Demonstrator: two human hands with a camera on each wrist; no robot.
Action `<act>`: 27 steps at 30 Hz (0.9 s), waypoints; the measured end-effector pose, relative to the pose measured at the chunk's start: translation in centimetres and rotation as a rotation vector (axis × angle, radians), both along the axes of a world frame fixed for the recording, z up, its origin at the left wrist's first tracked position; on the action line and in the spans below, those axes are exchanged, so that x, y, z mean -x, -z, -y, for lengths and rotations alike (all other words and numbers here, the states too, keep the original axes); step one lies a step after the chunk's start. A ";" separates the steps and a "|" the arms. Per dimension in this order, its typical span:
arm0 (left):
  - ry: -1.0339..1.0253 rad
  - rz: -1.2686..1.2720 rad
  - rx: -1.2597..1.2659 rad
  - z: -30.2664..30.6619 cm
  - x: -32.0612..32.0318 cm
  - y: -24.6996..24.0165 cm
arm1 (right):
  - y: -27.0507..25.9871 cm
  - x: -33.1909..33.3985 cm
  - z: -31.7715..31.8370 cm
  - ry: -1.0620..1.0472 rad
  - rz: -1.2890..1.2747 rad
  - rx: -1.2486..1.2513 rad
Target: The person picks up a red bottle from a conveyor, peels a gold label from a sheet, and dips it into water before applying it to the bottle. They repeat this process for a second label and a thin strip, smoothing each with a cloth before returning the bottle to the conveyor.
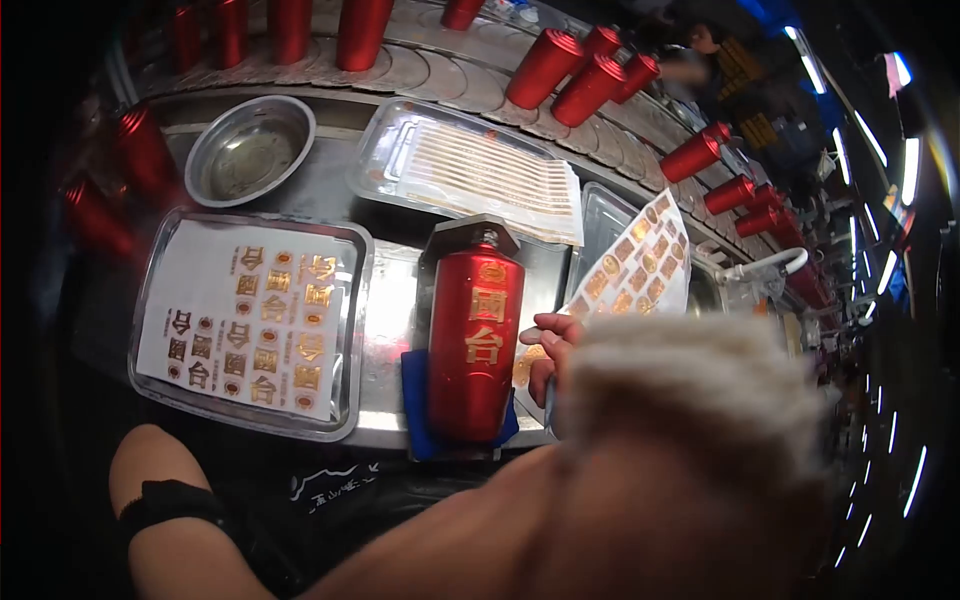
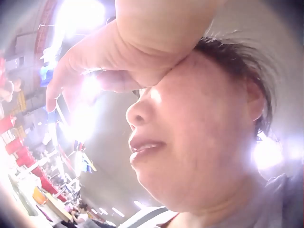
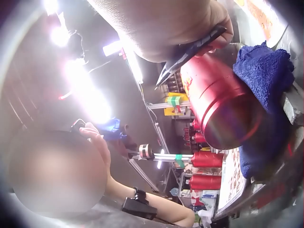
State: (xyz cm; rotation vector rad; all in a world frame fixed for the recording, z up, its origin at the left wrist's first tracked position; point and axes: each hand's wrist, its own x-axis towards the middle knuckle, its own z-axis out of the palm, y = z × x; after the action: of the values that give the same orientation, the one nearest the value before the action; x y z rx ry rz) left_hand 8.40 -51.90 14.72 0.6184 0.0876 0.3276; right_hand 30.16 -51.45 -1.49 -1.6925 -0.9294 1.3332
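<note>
A red bottle with gold characters [image 1: 475,340] lies on a blue cloth [image 1: 413,395]. My right hand [image 1: 556,355] is just right of it, beside a sheet of gold stickers [image 1: 640,270]. The right wrist view shows this hand [image 3: 216,28] gripping a dark pointed tool [image 3: 190,54] above the bottle [image 3: 213,95]; its fingertips are partly hidden. My left hand [image 2: 104,57] is raised at the forehead, fingers extended. In the right wrist view the left hand [image 3: 97,140] is by the head, its fingertips at a small dark object [image 3: 77,125].
At left lies a tray [image 1: 365,300] with a sheet of gold characters [image 1: 210,270]. Behind are a metal bowl [image 1: 250,190] and a tray of strip stickers [image 1: 485,170]. Red bottles [image 1: 545,68] stand along a conveyor of overlapping plates [image 1: 450,85]. A white faucet [image 1: 775,262] is at right.
</note>
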 end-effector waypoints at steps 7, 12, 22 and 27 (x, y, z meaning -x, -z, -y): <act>-0.030 0.011 0.028 1.0 -0.3 0.0 | -1.0 1.4 0.8 0.041 -0.069 -0.074; -0.007 0.005 0.051 1.6 -1.0 0.4 | -0.5 0.4 1.0 0.054 -0.007 -0.077; -0.055 -0.022 0.066 2.0 -1.6 1.1 | -0.7 1.4 1.5 -0.013 0.010 -0.084; -0.030 -0.047 0.049 2.2 -1.7 1.4 | -1.3 1.4 1.3 0.066 0.054 -0.012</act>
State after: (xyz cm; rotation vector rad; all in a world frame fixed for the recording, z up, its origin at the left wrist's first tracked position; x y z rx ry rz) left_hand 10.14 -54.07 13.27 0.5767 0.1494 0.3397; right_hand 28.78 -52.78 -0.23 -1.7426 -0.9033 1.2417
